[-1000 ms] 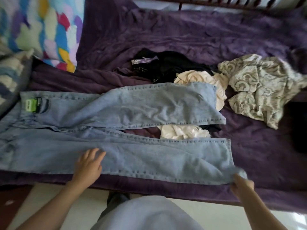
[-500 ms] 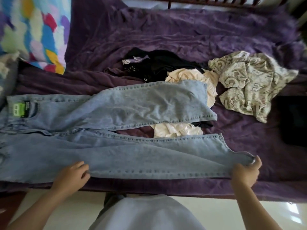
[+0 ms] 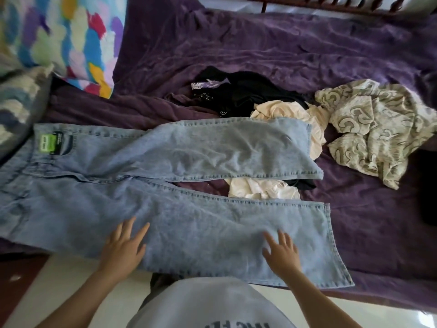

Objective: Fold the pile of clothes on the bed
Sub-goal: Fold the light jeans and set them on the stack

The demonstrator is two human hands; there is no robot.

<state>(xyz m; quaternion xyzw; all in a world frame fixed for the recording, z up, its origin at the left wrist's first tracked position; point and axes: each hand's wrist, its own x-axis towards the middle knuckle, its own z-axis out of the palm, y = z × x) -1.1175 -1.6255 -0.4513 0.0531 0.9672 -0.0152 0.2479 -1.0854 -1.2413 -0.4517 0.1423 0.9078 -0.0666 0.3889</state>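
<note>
Current step, as judged: flattening of the jeans (image 3: 179,209) before the first fold. The jeans lie face-up across the near edge of the bed (image 3: 260,48), waistband at 9 o'clock, hems at 3 o'clock, legs spread apart in a narrow V. The rest of the pile sits at 1 to 2 o'clock from the jeans: a black garment (image 3: 248,91), a cream garment (image 3: 288,112) partly under the far leg, and a patterned garment (image 3: 369,124), all unfolded. The left hand (image 3: 123,247) rests flat on the near leg towards the thigh, fingers straight and spread, pointing to 12 o'clock, gripping nothing. The right hand (image 3: 282,254) rests flat on the same leg towards the calf, fingers likewise spread, gripping nothing. Both forearms reach in from 6 o'clock. The next move probably calls for pinching the near leg along its outer seam and carrying it towards 12 o'clock onto the far leg, seams aligned. The cream garment beneath the far leg may leave a lump.
</note>
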